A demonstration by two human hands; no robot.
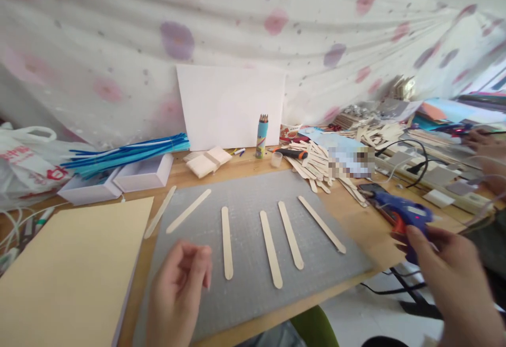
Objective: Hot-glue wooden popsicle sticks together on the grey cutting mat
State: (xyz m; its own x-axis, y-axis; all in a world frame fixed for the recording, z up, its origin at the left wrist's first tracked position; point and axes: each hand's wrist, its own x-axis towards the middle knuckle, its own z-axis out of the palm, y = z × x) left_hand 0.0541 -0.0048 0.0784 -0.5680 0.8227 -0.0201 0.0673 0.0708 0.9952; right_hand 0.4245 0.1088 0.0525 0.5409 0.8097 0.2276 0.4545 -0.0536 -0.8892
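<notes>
In my right hand [446,257] is a blue hot glue gun [411,210] with an orange trigger, its nozzle pointing left over the table's right side. My left hand [179,286] hovers above the front left of the grey mat [245,241], fingers curled in and thumb pressed to them; nothing shows between them. Several wooden craft sticks lie spaced apart on the mat. Nearest my left hand is an upright-lying stick [226,241]; further right lie a middle stick [271,249], another [291,235] and a slanted one [322,224]. A slanted stick [188,211] lies at the mat's back left.
Cream card [75,262] covers the left side. Behind stand white boxes [144,173] with blue pipe cleaners [130,154], bundled sticks [208,161], a pencil tube [261,137] and a loose stick pile [312,162]. Power strips [438,178] and cables lie right, near another person's hand [480,141].
</notes>
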